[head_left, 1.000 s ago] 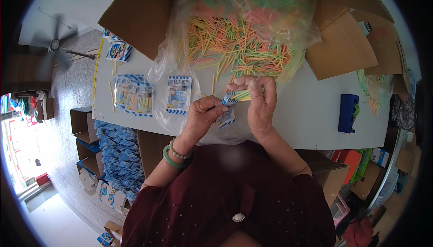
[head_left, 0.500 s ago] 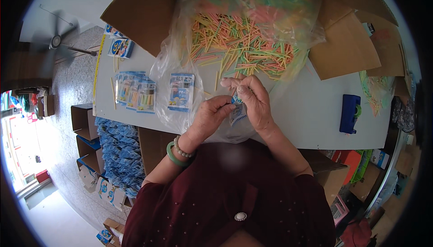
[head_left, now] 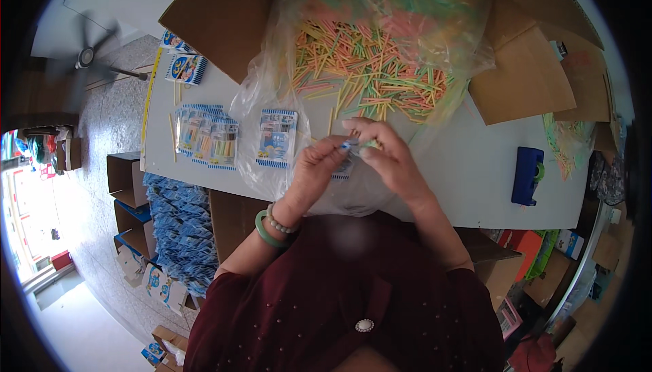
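Observation:
My left hand [head_left: 316, 167] pinches a small clear packet with blue printing [head_left: 341, 173] by its upper edge, in front of my chest. My right hand [head_left: 395, 165] meets it there, thumb against the packet's crumpled top and fingers curled over. A pale greenish bit shows between those right fingers; blur hides what it is. Just left of my hands, a flat blue-and-clear packet [head_left: 277, 139] lies on clear plastic sheeting [head_left: 252, 103]. Beyond them spreads a heap of thin pastel sticks [head_left: 380, 76], pink, yellow, green and orange.
Several filled packets [head_left: 207, 136] overlap at the table's left, with blue printed packs [head_left: 186, 69] behind. A blue tape dispenser [head_left: 527, 176] stands at right. Cardboard flaps [head_left: 519, 76] flank the heap. Left below the table is a pile of blue packets [head_left: 178, 233]; a fan [head_left: 85, 57] stands beyond.
My right fingers have come down and spread a little at the packet's top. The packet has crumpled and shifted slightly left between my hands. The view has shifted a little.

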A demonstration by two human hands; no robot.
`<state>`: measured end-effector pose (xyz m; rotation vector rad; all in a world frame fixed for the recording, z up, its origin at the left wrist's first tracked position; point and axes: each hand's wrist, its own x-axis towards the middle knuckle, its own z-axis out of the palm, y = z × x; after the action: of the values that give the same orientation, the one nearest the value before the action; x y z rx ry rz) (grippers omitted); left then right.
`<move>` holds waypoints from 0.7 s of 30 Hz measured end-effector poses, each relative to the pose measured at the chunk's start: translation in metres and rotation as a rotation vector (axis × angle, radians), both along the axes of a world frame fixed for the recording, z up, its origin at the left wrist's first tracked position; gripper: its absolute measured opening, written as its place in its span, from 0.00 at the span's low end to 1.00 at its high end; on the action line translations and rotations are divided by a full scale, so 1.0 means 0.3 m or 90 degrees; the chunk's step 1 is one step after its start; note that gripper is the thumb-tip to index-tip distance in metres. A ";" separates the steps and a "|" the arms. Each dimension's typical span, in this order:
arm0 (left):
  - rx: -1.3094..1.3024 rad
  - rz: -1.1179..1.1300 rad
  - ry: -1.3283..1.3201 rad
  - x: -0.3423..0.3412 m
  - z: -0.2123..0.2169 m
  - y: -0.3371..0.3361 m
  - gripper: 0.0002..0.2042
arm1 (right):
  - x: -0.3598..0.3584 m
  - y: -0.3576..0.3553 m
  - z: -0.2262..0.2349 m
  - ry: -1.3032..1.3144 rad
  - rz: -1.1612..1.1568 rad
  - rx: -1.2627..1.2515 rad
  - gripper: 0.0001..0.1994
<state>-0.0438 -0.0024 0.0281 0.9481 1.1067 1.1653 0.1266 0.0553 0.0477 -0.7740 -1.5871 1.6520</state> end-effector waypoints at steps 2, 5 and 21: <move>-0.027 0.014 -0.094 -0.025 0.002 0.008 0.09 | 0.021 0.008 0.036 0.041 -0.027 -0.037 0.10; 0.013 -0.041 -0.069 -0.030 0.025 0.012 0.11 | 0.041 0.021 0.048 -0.051 -0.047 -0.002 0.12; -0.012 -0.051 -0.089 -0.030 0.008 0.003 0.11 | 0.023 -0.011 -0.047 -0.157 -0.104 0.067 0.05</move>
<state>-0.0529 -0.0014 0.0306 0.8752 0.9582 1.1365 0.1335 0.0519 0.0335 -1.0550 -1.7138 1.3862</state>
